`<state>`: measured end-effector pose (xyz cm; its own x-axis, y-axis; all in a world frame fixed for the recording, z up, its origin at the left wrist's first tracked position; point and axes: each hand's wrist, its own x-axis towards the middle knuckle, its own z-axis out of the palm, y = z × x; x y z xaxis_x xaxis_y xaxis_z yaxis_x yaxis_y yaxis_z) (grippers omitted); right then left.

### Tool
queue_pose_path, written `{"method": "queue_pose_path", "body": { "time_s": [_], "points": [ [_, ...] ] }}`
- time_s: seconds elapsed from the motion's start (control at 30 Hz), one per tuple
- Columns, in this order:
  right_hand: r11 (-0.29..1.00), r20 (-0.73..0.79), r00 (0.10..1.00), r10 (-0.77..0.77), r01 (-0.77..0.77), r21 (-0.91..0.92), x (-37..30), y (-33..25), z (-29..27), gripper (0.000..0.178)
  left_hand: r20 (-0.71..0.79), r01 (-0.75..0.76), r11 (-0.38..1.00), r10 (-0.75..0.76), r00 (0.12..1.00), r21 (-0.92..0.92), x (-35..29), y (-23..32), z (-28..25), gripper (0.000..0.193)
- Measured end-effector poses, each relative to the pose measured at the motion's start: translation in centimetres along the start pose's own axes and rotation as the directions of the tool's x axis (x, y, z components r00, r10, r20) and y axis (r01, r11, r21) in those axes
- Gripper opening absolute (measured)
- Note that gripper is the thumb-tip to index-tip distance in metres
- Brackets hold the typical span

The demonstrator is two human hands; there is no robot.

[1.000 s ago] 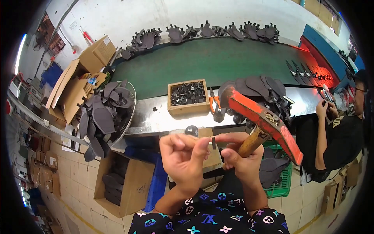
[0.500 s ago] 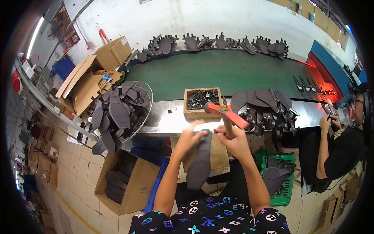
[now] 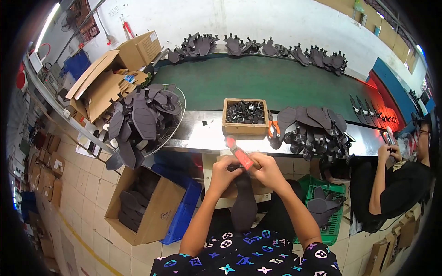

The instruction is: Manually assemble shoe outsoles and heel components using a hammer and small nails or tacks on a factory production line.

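Note:
A dark grey shoe sole [image 3: 244, 207] hangs toward my body, its narrow end up between my hands. My left hand [image 3: 223, 175] is closed on that narrow end, its thumb and fingertips drawn together. My right hand [image 3: 268, 173] is closed on a hammer with a red head [image 3: 241, 155]. The head lies over the gap between my hands and hides part of the sole's tip and the fingers there; the handle is mostly out of sight. Below my hands is a light wooden work block [image 3: 262, 189], partly covered by the sole and my arms.
Beyond my hands, a wooden box [image 3: 244, 130] holds small black parts, beside orange-handled pliers [image 3: 274, 129]. Soles lie piled at right [image 3: 317, 117] and in a wire basket [image 3: 180, 120] at left. A cardboard box [image 3: 159, 216] and green crate [image 3: 332, 237] flank me. A co-worker [image 3: 391, 184] sits at right.
The hammer has come down and to the left, over the sole's tip. My hands have moved closer together, and the sole has shifted nearer my body. The view has tilted slightly.

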<state>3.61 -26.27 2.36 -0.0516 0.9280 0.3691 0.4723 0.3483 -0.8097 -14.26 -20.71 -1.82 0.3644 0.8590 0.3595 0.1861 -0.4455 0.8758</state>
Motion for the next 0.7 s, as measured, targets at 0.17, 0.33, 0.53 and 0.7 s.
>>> {"method": "queue_pose_path", "body": {
  "time_s": [0.17,0.33,0.53,0.7],
  "points": [
    [0.991,-0.008,0.998,-0.062,0.060,-0.121,-0.7,-1.0,0.3,0.021,0.016,0.031,0.999,-0.031,0.999,0.020,-0.3,0.2,-0.3,0.025],
    [0.925,0.118,0.993,0.027,0.020,-0.380,-1.1,-2.5,-0.1,0.026,0.098,-0.014,1.000,0.016,0.995,-0.015,-0.2,-0.7,-0.5,0.025],
    [0.975,-0.078,0.972,0.223,-0.221,0.029,-2.0,-5.5,0.0,0.026,0.128,-0.073,0.989,0.090,0.988,-0.131,0.1,-1.4,-1.1,0.024],
    [0.984,-0.169,0.970,0.176,-0.176,0.013,-6.8,-8.4,-0.6,0.045,0.193,-0.017,0.980,0.056,0.980,-0.199,0.6,-0.7,-1.4,0.028]
  ]
}}
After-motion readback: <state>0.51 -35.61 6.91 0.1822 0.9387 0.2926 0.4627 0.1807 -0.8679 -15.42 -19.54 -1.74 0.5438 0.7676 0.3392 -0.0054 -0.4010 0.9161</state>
